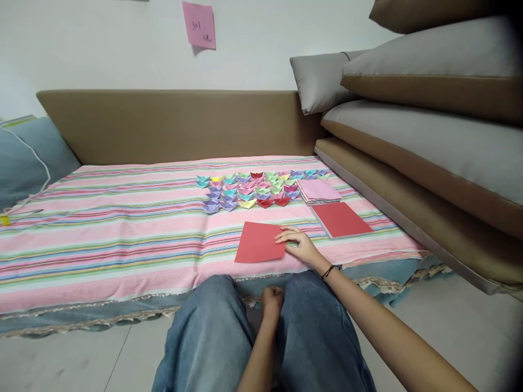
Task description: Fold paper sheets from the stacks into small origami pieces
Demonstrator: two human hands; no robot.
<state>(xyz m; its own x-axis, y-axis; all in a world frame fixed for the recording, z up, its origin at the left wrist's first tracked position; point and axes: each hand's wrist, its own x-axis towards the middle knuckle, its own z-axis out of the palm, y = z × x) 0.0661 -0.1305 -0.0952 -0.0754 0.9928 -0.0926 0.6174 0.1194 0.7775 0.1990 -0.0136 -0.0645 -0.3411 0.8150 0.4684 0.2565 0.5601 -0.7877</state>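
Observation:
A square sheet of red paper (260, 242) is near the front edge of the striped bed cover. My right hand (299, 246) grips its right edge, fingertips on top. Between my knees, my left hand (272, 300) rests in a loose fist, apart from the paper, with nothing visible in it. A stack of paper with a red sheet on top (342, 219) lies to the right of my right hand. Behind that sits a stack of pink paper (319, 190). Several rows of small folded paper boats (247, 190) in many colours stand beyond the red sheet.
The striped cover (122, 234) spreads over a bed with a brown headboard (183, 125). Large stacked cushions (429, 125) line the right side. A white cord (38, 158) runs along the far left, near a small yellow object (5, 220). A pink note (199, 25) hangs on the wall.

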